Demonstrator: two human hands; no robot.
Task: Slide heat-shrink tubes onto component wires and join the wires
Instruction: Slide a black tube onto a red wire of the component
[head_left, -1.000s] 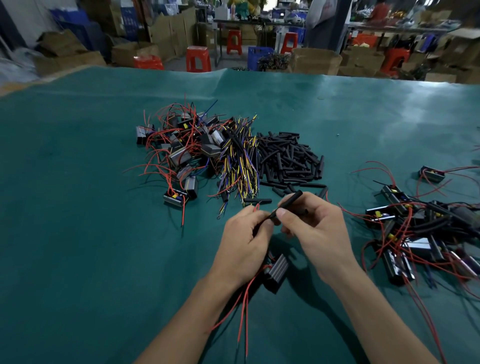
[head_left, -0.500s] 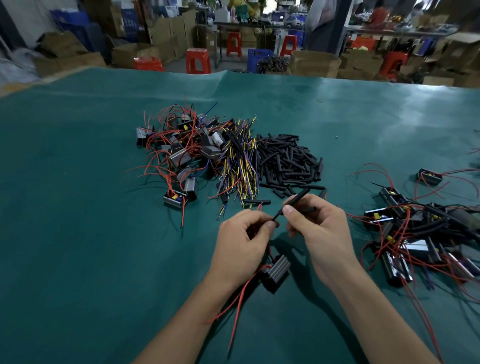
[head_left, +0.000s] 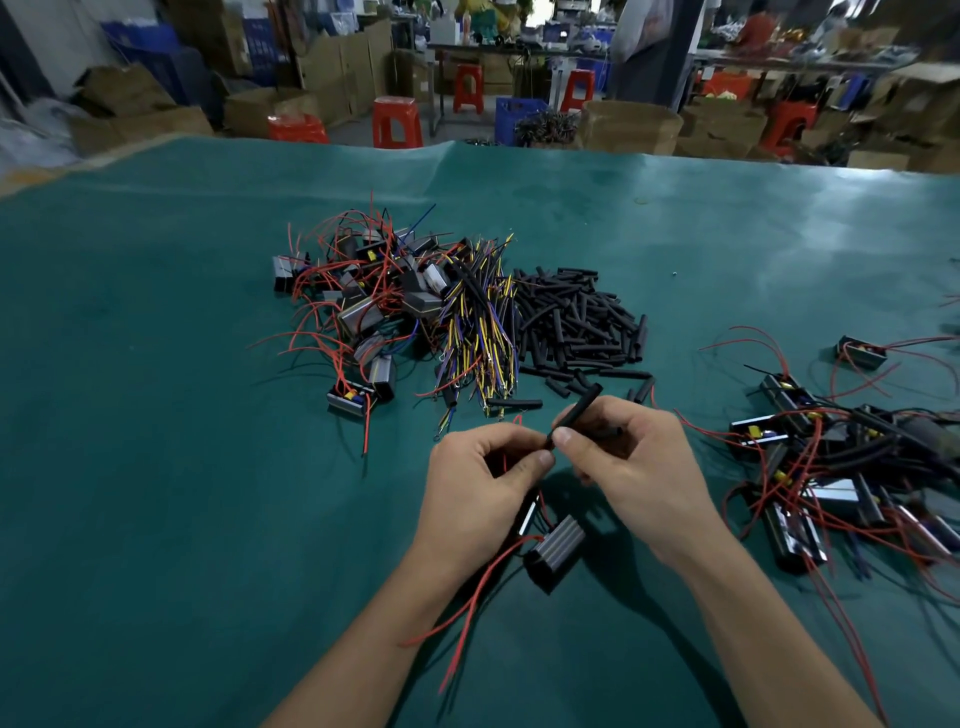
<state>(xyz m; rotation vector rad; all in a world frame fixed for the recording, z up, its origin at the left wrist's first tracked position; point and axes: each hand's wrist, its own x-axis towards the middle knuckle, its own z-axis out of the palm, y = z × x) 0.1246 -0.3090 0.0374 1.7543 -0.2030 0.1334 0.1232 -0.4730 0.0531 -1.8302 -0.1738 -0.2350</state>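
My right hand pinches a black heat-shrink tube that points up and away; a second tube lies under its fingers. My left hand pinches a thin wire end right at the tube's lower mouth. Below the hands a grey ribbed component with red wires hangs just over the cloth. A heap of loose black tubes lies beyond the hands, with a bundle of yellow and blue wires to its left.
A pile of components with red wires sits at the left of the green table cloth. More components with tubes on their wires lie at the right. Boxes and red stools stand past the table's far edge.
The two hands have drawn closer, and the tube's lower end now meets the wire end at my left fingertips. The component hangs in much the same place.
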